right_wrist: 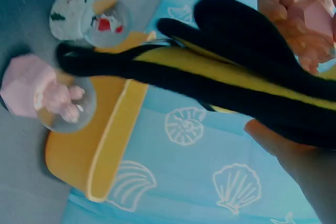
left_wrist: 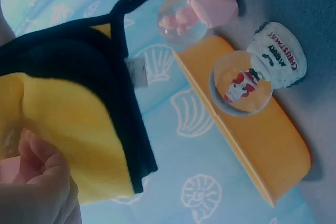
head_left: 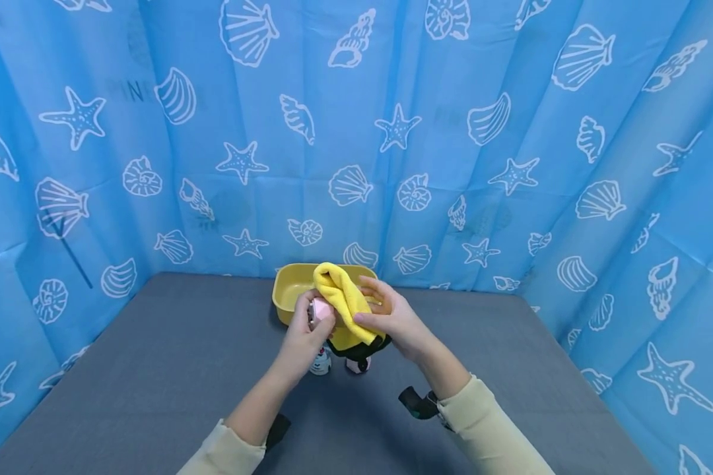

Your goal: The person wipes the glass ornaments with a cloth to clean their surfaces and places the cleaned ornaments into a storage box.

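My left hand (head_left: pixel 302 340) grips the pink faceted base (head_left: pixel 322 310) of a snow globe. In the right wrist view that base (right_wrist: pixel 312 18) tips toward the cloth, with its dome partly hidden. A yellow cloth with black trim and a hanging loop (head_left: pixel 344 297) is held by my right hand (head_left: pixel 403 324), thumb in front and fingers behind. The folded cloth lies close against the globe's dome. Below the hands, on the table, stand a white "Merry Christmas" snow globe (left_wrist: pixel 281 56) with a Santa figure and a second pink-based snow globe (left_wrist: pixel 215 3).
Behind the hands a yellow plastic basin (head_left: pixel 288 284) sits near the back of the grey table (head_left: pixel 214 369). A blue curtain (head_left: pixel 344 132) with white seashells and starfish hangs along the back and sides. The two standing globes are just in front of the basin.
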A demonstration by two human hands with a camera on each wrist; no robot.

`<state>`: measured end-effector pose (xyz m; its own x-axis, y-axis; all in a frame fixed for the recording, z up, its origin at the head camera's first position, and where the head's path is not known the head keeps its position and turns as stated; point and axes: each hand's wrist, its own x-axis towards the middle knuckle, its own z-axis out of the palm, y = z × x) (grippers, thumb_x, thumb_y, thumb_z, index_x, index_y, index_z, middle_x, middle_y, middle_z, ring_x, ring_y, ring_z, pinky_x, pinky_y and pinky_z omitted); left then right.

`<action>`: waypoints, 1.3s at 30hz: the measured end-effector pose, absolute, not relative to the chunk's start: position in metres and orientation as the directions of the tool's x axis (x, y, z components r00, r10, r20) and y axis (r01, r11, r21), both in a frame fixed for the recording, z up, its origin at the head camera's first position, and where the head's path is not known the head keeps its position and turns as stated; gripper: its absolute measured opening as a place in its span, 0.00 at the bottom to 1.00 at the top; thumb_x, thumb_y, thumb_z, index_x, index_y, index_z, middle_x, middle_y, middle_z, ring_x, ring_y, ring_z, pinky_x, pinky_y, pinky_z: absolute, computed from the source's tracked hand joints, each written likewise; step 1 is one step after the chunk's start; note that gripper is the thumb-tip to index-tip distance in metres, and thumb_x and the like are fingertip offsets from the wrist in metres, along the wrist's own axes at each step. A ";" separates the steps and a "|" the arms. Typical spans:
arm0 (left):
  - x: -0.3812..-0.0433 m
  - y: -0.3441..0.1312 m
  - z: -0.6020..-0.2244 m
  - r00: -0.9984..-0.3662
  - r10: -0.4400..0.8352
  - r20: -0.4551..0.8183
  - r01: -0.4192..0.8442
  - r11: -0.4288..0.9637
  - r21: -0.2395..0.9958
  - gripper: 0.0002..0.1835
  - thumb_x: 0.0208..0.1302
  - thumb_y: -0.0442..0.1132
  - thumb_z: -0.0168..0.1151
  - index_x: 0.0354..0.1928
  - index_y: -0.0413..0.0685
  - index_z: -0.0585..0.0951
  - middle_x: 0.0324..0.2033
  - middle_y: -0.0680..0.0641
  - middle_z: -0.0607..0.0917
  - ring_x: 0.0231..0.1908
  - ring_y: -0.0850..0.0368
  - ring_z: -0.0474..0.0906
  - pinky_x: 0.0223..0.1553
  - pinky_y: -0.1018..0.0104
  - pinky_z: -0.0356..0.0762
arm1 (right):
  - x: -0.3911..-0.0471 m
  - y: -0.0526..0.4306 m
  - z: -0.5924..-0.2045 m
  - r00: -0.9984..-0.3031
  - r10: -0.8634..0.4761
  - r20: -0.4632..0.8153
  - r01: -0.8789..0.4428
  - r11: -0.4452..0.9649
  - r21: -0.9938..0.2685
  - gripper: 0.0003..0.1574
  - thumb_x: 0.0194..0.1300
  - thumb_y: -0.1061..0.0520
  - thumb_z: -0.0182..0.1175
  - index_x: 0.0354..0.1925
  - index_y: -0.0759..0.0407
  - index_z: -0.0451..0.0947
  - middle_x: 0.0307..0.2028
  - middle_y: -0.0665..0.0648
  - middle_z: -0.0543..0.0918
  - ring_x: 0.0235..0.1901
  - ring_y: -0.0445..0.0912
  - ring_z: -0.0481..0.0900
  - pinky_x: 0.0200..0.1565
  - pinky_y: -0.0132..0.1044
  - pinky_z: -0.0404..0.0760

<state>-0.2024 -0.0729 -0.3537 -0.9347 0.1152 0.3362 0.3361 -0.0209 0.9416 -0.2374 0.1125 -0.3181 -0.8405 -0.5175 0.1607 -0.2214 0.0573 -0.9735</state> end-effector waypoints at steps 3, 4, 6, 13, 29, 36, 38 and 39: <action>-0.202 -0.072 -0.354 -0.929 0.135 0.344 0.349 0.010 0.937 0.25 0.71 0.33 0.50 0.65 0.37 0.58 0.52 0.36 0.66 0.43 0.49 0.69 0.43 0.60 0.75 | -0.237 0.113 -0.312 -0.828 -0.551 0.103 -0.240 0.181 -0.954 0.49 0.62 0.51 0.66 0.70 0.67 0.54 0.61 0.69 0.66 0.55 0.58 0.75 0.49 0.45 0.80; -0.202 -0.072 -0.354 -0.926 0.141 0.351 0.357 0.023 0.934 0.24 0.70 0.33 0.51 0.65 0.37 0.59 0.53 0.37 0.65 0.44 0.48 0.69 0.43 0.59 0.75 | -0.237 0.113 -0.311 -0.829 -0.553 0.084 -0.239 0.215 -0.947 0.47 0.61 0.52 0.67 0.69 0.66 0.56 0.59 0.68 0.68 0.53 0.58 0.76 0.48 0.46 0.80; -0.202 -0.071 -0.356 -0.921 0.152 0.359 0.369 0.040 0.929 0.23 0.70 0.33 0.52 0.64 0.38 0.61 0.55 0.37 0.65 0.47 0.47 0.68 0.45 0.59 0.75 | -0.237 0.112 -0.310 -0.834 -0.547 0.075 -0.259 0.268 -0.928 0.41 0.63 0.54 0.66 0.66 0.67 0.59 0.54 0.66 0.71 0.48 0.56 0.78 0.45 0.45 0.81; -0.201 -0.068 -0.362 -0.947 0.120 0.297 0.296 -0.032 0.955 0.23 0.70 0.33 0.53 0.63 0.37 0.60 0.50 0.36 0.69 0.39 0.51 0.74 0.41 0.62 0.78 | -0.240 0.110 -0.314 -0.904 -0.355 0.236 -0.359 0.336 -0.871 0.14 0.71 0.61 0.48 0.48 0.69 0.72 0.30 0.60 0.76 0.24 0.46 0.76 0.27 0.37 0.78; -0.203 -0.059 -0.358 -0.961 0.081 0.266 0.260 -0.076 0.963 0.24 0.78 0.43 0.42 0.65 0.37 0.51 0.52 0.34 0.68 0.38 0.52 0.74 0.42 0.63 0.75 | -0.228 0.100 -0.345 -0.782 -0.360 0.509 -0.553 0.023 -0.833 0.16 0.59 0.60 0.65 0.35 0.66 0.66 0.69 0.69 0.58 0.56 0.63 0.67 0.41 0.41 0.77; -0.203 -0.055 -0.362 -0.935 0.157 0.317 0.309 -0.069 0.948 0.22 0.75 0.35 0.41 0.64 0.38 0.50 0.53 0.35 0.65 0.41 0.50 0.71 0.44 0.62 0.72 | -0.229 0.093 -0.346 -0.807 -0.216 0.549 -0.577 0.091 -0.812 0.08 0.63 0.62 0.61 0.38 0.68 0.75 0.55 0.65 0.75 0.33 0.49 0.76 0.30 0.35 0.78; -0.203 -0.055 -0.363 -0.931 0.171 0.322 0.312 -0.082 0.947 0.22 0.74 0.34 0.42 0.64 0.38 0.50 0.53 0.34 0.64 0.43 0.50 0.70 0.44 0.64 0.72 | -0.230 0.090 -0.348 -0.816 -0.142 0.561 -0.575 0.097 -0.812 0.09 0.63 0.64 0.59 0.40 0.70 0.74 0.44 0.63 0.78 0.28 0.46 0.75 0.27 0.33 0.76; -0.204 -0.054 -0.364 -0.930 0.175 0.323 0.312 -0.087 0.946 0.22 0.74 0.34 0.42 0.64 0.38 0.50 0.53 0.34 0.65 0.43 0.51 0.69 0.44 0.65 0.72 | -0.231 0.089 -0.348 -0.824 -0.103 0.556 -0.565 0.085 -0.821 0.09 0.64 0.64 0.59 0.40 0.71 0.73 0.38 0.62 0.78 0.26 0.45 0.75 0.25 0.33 0.76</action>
